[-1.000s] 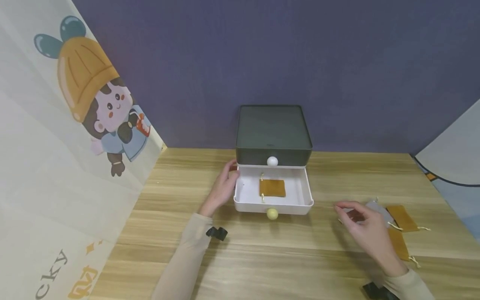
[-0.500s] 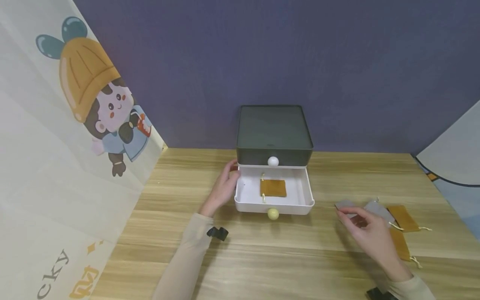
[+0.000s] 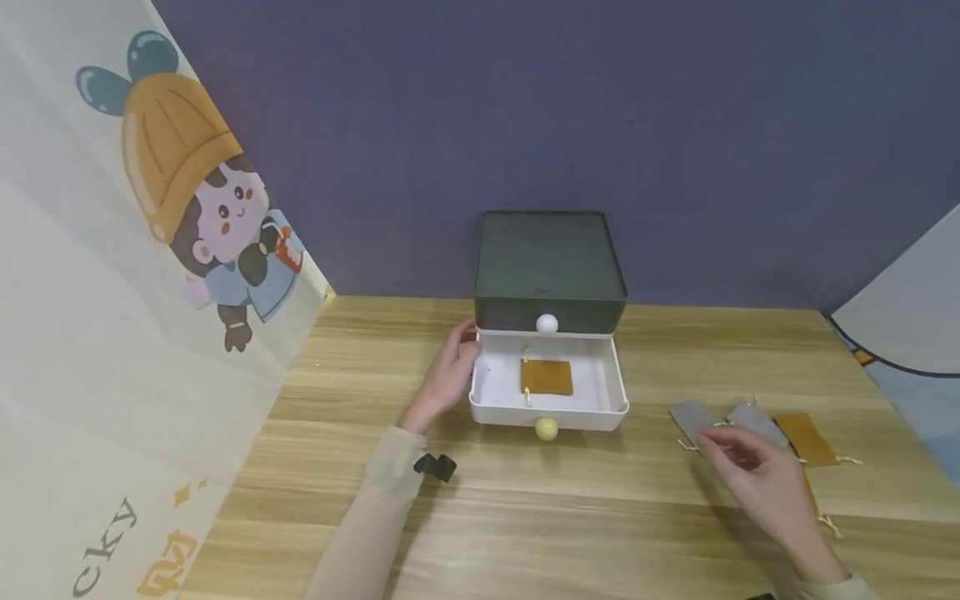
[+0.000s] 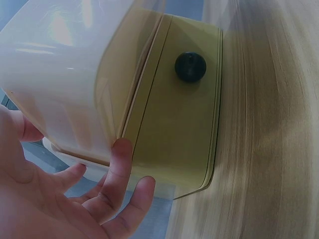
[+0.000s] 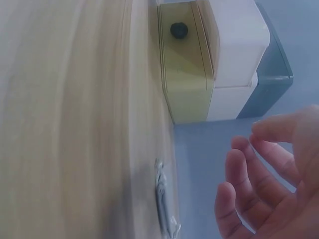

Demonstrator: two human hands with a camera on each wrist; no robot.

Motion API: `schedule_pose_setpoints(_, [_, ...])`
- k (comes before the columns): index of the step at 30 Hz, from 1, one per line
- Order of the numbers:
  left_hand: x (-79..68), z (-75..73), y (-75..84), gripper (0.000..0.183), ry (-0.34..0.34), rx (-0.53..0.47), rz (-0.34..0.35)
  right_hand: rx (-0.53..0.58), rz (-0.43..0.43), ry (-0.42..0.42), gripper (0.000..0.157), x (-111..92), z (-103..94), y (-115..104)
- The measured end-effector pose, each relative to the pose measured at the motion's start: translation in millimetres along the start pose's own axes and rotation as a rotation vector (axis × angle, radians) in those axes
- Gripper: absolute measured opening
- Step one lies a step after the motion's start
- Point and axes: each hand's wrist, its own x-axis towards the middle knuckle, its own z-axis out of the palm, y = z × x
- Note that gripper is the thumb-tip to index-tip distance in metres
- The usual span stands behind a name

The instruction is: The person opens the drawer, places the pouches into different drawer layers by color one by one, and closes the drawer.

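Left hand (image 3: 442,379), fingers spread, rests against the drawer (image 3: 502,414); right hand (image 3: 768,483), loosely bent, hovers near pouches (image 3: 692,419) toward the desk's right edge (image 3: 885,417). Only wrist views show the black knob (image 4: 190,67).

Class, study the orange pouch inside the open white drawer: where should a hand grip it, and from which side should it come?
Probably best pinched at its right edge, coming from above with the right hand. The pouch lies flat within the drawer's raised walls, and its cords are at the left edge.
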Motion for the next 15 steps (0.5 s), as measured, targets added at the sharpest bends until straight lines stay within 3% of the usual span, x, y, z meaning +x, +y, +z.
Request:
schedule_pose_setpoints(9, [-1.7,-0.4,1.2,0.06,-0.005,-0.016,-0.004,0.052,0.015,0.006,0.017,-4.9,-5.7,19.9])
schedule_pose_setpoints(15, [-3.0,-0.4,2.1,0.06,-0.007,-0.021,-0.002,-0.056,0.098,-0.056,0.023,-7.2,-20.2,26.7])
